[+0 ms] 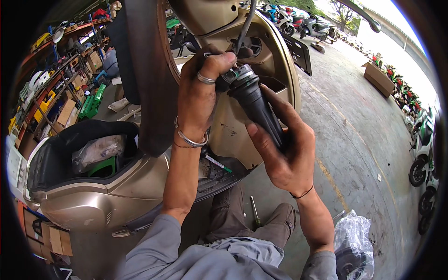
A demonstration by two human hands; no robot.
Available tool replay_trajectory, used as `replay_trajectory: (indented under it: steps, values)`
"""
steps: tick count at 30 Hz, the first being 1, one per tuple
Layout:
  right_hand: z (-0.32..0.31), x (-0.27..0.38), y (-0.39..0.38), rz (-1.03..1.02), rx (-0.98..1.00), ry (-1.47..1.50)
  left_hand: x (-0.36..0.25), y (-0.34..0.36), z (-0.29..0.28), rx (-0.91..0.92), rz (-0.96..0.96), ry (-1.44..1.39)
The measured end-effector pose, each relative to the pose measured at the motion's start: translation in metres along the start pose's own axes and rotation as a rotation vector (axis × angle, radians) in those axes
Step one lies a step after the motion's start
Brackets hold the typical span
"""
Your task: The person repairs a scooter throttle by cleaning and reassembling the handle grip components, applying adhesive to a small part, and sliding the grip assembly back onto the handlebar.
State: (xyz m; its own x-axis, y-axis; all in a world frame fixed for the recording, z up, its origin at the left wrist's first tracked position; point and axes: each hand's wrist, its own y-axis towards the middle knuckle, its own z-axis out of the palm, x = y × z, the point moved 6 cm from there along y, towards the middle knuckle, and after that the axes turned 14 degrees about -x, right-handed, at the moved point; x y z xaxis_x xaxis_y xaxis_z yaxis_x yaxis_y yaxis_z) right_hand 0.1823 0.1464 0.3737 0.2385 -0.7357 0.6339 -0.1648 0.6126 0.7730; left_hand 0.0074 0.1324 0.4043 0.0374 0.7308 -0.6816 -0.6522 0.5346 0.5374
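A black rubber handlebar grip [256, 109] with a metal collar and cable [245, 25] at its upper end is held up in front of a gold scooter [121, 186]. My right hand [284, 149] wraps around the lower part of the grip. My left hand [200, 88], wearing a ring and a wrist bangle, pinches the collar end of the grip with thumb and fingers. The scooter's front inner panel [275, 60] stands just behind both hands.
The scooter's open under-seat box [93, 154] holds a plastic bag and something green. A screwdriver [255, 212] lies on the concrete floor and a marker pen [218, 164] on the footboard. A bagged part [354, 247] sits lower right. Parts shelves [51, 88] stand left, parked scooters [420, 140] right.
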Motion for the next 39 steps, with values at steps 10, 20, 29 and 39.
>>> replay_trajectory:
  steps: [10, 20, 29, 39]
  values:
    - [0.000, -0.001, -0.002, -0.044, -0.017, -0.040, 0.003, 0.000, -0.002, 0.078, -0.019, 0.041]
    - [0.015, 0.017, -0.014, -0.203, -0.014, -0.270, 0.010, 0.000, 0.002, 0.245, -0.165, -0.430]
    - [0.029, 0.014, -0.024, -0.213, -0.024, -0.339, 0.017, 0.008, 0.001, 0.369, -0.164, -0.573]
    - [0.029, 0.008, -0.021, -0.211, 0.008, -0.354, 0.023, 0.011, 0.001, 0.395, -0.185, -0.544]
